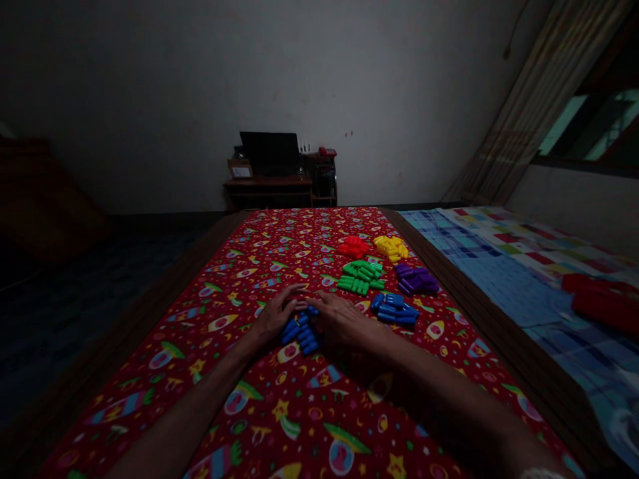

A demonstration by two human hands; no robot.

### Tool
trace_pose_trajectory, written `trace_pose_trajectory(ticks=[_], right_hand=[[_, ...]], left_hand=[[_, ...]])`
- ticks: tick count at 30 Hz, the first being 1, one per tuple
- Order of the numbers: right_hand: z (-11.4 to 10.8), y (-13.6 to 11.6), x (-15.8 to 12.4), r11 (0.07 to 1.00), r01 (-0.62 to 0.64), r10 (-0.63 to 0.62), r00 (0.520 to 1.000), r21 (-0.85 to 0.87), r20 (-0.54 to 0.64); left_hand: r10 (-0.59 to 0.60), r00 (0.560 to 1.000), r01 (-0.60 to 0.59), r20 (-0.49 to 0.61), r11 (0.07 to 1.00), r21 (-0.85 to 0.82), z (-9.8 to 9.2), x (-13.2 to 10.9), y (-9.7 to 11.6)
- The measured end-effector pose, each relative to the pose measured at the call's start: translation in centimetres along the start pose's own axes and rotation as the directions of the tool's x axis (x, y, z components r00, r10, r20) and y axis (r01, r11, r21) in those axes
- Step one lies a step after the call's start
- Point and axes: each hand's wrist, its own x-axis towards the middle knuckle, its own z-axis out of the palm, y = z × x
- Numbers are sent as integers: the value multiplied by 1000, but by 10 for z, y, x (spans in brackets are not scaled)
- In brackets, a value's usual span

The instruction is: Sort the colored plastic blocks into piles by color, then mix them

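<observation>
A cluster of small blue plastic tube-shaped pieces (302,334) lies on the red patterned cloth (259,426) between my hands. My left hand (277,314) rests at its far left side, fingers stretched out and thumb apart. From the right, my right hand (342,318) reaches over the cluster's right edge with its fingers extended, close to my left fingertips. Some pieces are hidden under my right fingers. Beside my right hand lies another blue pile (395,309). A green pile (360,277) sits farther back. The exact kind of pieces is too small to tell.
Behind are a red pile (353,247), a yellow pile (391,248) and a purple pile (415,279). A bed or mat with a blue plaid cover (529,286) lies to the right. A desk (269,183) with a dark monitor (271,153) stands at the far wall.
</observation>
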Motion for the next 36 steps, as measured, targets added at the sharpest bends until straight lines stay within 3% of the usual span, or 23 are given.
trace_pose_trajectory(ticks=[4,7,14,17,21,24,28,32,36], right_hand=[[13,7,12,998,48,-51,996,51,69],[8,19,4,994,26,-29,999,105,28],[-39,30,-37,998,-54,55,995,13,-80],[-59,36,-58,990,-84,79,996,-109,-50],[-70,52,-86,973,-105,108,994,-208,4],[-69,57,-97,980,-101,93,994,-172,-57],[-69,41,-88,1000,-23,26,982,18,-189],[-65,5,-69,976,-11,57,977,219,-204],[-53,-21,-55,917,-131,190,974,376,-125]], left_hand=[[28,1000,-28,-9,999,-23,3,-3,6],[-3,1000,3,10,998,-63,5,-2,5],[35,997,-39,63,997,67,3,0,6],[57,995,-64,83,994,89,0,-1,12],[82,969,-127,233,975,183,-7,-4,19],[61,959,-137,277,955,264,-10,-2,18],[46,971,-108,235,961,256,-5,3,20],[65,993,-84,96,974,210,12,-4,38],[269,959,-282,91,935,213,34,-24,62]])
